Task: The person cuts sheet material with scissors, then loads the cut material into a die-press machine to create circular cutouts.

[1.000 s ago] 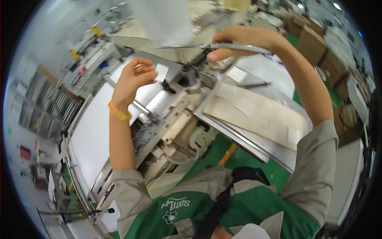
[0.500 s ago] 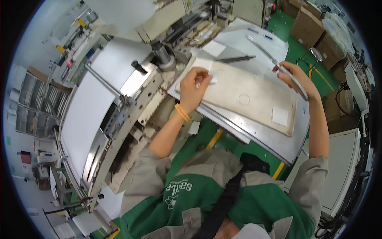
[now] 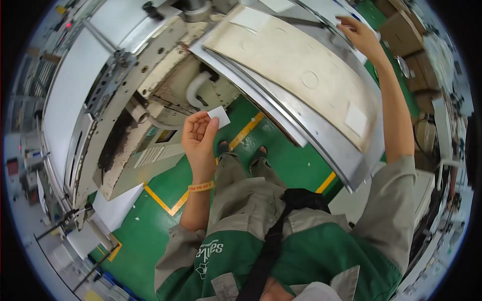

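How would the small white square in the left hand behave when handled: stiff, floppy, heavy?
Probably very light: the left hand pinches the white square by one edge. It juts out flat, so likely thin yet stiff.

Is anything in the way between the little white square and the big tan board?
Nothing visible stands between them. The left hand pinches the white square in open air over the green floor, just off the edge of the metal table that carries the tan board.
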`<state>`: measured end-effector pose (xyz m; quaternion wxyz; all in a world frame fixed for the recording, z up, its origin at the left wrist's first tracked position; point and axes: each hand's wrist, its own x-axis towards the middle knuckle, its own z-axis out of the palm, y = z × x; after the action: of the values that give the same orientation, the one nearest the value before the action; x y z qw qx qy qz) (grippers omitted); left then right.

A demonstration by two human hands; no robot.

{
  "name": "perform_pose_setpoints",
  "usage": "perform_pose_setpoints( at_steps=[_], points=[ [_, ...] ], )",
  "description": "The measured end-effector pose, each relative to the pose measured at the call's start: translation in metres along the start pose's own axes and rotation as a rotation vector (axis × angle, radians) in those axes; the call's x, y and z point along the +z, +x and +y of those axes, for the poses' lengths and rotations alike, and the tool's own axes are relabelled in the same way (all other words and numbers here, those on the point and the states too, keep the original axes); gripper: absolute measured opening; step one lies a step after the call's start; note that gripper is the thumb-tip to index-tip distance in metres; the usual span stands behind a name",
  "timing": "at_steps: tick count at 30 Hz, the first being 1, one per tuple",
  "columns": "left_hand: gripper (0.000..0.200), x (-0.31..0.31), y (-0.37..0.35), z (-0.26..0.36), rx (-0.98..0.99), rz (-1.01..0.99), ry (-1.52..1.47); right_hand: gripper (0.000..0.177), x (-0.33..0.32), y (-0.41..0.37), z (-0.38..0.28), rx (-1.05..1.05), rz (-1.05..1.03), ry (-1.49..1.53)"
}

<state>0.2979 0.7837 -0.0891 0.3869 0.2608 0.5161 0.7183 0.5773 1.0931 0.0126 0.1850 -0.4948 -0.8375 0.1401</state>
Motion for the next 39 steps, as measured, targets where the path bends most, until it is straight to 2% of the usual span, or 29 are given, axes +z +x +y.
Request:
perform_pose_setpoints(
  at_steps=[1, 2, 4, 6, 8, 10, 13, 16, 18, 23, 27, 30, 31, 33, 34, 35, 38, 39],
  points=[
    [0.027, 0.002, -0.011, 0.001, -0.019, -0.061, 0.002, 0.042, -0.008, -0.018, -0.008, 0.017, 0.09, 0.007],
    [0.026, 0.015, -0.015, 0.01, -0.028, -0.162, 0.014, 0.041, -0.018, -0.041, -0.012, 0.027, 0.08, 0.039],
    [0.025, 0.058, -0.016, 0.041, -0.007, -0.367, 0.042, 0.039, -0.04, -0.079, -0.026, 0.023, 0.088, 0.11],
    [0.025, 0.104, -0.006, 0.053, 0.013, -0.635, 0.055, 0.033, -0.053, -0.13, -0.04, 0.022, 0.184, 0.237],
    [0.026, 0.147, 0.011, 0.051, 0.071, -0.904, 0.201, 0.032, -0.062, -0.185, -0.047, 0.092, 0.238, 0.326],
    [0.026, 0.182, 0.03, 0.038, 0.043, -1.163, 0.302, 0.031, -0.067, -0.237, -0.056, 0.211, 0.252, 0.409],
    [0.027, 0.221, 0.05, 0.032, 0.128, -1.39, 0.653, 0.031, -0.062, -0.306, -0.052, 0.365, 0.289, 0.506],
    [0.032, 0.254, 0.063, 0.034, 0.051, -1.603, 0.755, 0.03, -0.058, -0.359, -0.041, 0.493, 0.244, 0.509],
    [0.037, 0.27, 0.06, 0.042, 0.1, -1.678, 0.852, 0.03, -0.057, -0.382, -0.037, 0.538, 0.247, 0.614],
    [0.036, 0.291, 0.052, 0.041, 0.104, -1.723, 1.072, 0.029, -0.057, -0.419, -0.009, 0.6, 0.287, 0.637],
    [0.039, 0.294, 0.054, 0.027, 0.082, -1.679, 1.084, 0.029, -0.062, -0.424, -0.001, 0.615, 0.27, 0.621],
    [0.033, 0.295, 0.047, 0.028, 0.222, -1.673, 1.156, 0.027, -0.066, -0.416, -0.003, 0.587, 0.262, 0.595],
    [0.037, 0.294, 0.043, 0.029, 0.322, -1.661, 1.202, 0.026, -0.067, -0.411, -0.008, 0.55, 0.3, 0.556],
    [0.041, 0.29, 0.032, 0.034, 0.485, -1.551, 1.267, 0.025, -0.068, -0.395, -0.022, 0.478, 0.368, 0.481],
    [0.043, 0.287, 0.027, 0.033, 0.561, -1.495, 1.296, 0.024, -0.068, -0.383, -0.037, 0.373, 0.349, 0.409],
    [0.047, 0.285, 0.027, 0.031, 0.732, -1.401, 1.334, 0.023, -0.068, -0.366, -0.055, 0.266, 0.332, 0.336],
    [0.045, 0.269, 0.029, 0.03, 0.818, -1.106, 1.306, 0.031, -0.041, -0.309, -0.087, -0.057, 0.249, 0.095],
    [0.044, 0.254, 0.031, 0.02, 0.992, -0.929, 1.121, 0.035, -0.032, -0.29, -0.081, -0.108, 0.235, -0.06]
  ],
)
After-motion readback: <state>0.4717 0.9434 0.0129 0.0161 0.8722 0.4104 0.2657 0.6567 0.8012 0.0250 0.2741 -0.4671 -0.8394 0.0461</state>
